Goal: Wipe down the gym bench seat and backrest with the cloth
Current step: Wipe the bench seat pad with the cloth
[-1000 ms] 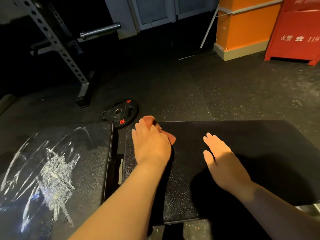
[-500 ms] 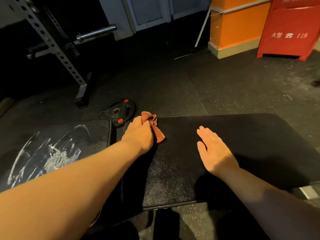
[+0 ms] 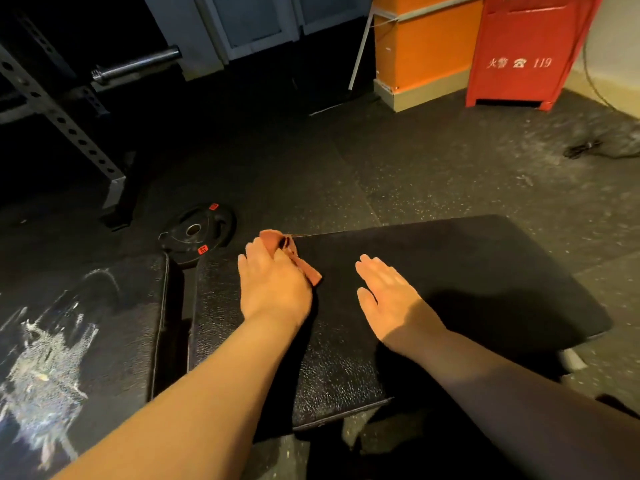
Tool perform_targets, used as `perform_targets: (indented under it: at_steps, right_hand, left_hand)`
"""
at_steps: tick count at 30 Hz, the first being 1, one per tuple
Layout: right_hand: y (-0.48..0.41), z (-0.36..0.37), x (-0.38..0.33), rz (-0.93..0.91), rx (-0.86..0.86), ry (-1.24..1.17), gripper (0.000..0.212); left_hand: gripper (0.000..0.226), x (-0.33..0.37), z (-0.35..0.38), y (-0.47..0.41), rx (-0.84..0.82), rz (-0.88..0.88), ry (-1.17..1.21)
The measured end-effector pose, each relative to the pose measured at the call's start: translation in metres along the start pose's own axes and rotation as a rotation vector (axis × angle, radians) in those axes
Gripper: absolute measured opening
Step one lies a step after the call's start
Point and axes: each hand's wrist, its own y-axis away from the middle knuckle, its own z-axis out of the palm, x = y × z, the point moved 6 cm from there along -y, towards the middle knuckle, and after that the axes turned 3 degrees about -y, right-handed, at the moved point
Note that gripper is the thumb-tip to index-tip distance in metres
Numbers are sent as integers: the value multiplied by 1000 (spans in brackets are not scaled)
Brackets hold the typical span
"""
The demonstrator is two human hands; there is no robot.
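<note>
Head camera: a person leans over a black gym bench, both bare forearms reaching forward.
Left hand: the left hand (image 3: 273,289) lies on a rust-red cloth (image 3: 310,273), fingers bent over the bunched fabric and pressing it down.
Cloth: it sits at the far left corner of the bench pad (image 3: 467,271), with one end poking out past the fingertips and another beside the thumb.
Right hand: the right hand (image 3: 391,299) rests flat on the same pad, fingers straight and together, holding nothing, apart from the cloth.
Bench pad: dark and pebbled, half in shadow under the right arm.
Second pad: a second pad (image 3: 114,323) lies to the left across a narrow gap, streaked with white scuffs.
Floor: a black weight plate (image 3: 197,233) with red tags lies on the speckled rubber floor (image 3: 346,161), just beyond the gap.
Background: a perforated rack post (image 3: 62,123) and a bar end (image 3: 138,64) stand at the left; an orange pillar (image 3: 422,46) and a red cabinet (image 3: 530,53) marked 119 stand at the right.
</note>
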Motion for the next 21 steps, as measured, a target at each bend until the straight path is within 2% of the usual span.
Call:
perform_targets:
  at_steps: [2, 4, 7, 9, 12, 14, 16, 18, 20, 21]
  right_hand:
    - [2, -10, 12, -40, -11, 60, 55]
    - [1, -23, 35, 7, -2, 96, 57]
    - [1, -30, 56, 76, 11, 94, 59]
    - [3, -28, 55, 67, 34, 93, 59]
    - [5, -26, 54, 82, 24, 78, 60]
    - [4, -28, 56, 98, 37, 69, 63]
    - [3, -27, 57, 105, 37, 76, 66]
    - [4, -25, 58, 102, 45, 95, 72]
    - [5, -27, 63, 134, 67, 106, 72]
    - [6, -28, 65, 151, 80, 105, 74]
  left_hand:
    - [38, 43, 11, 8, -27, 100, -22]
    - [43, 88, 19, 17, -86, 289, -16]
    - [44, 109, 33, 15, -209, 475, 7]
    - [40, 83, 30, -5, -155, 448, 11]
    - [30, 29, 17, -39, -19, 132, 83]
    - [18, 40, 14, -36, -12, 72, 72]
    - [18, 79, 14, -18, -43, 129, 163]
    - [34, 123, 24, 4, -138, 307, 239]
    - [43, 145, 38, 13, -260, 474, 218]
    - [44, 142, 41, 7, -265, 507, 178]
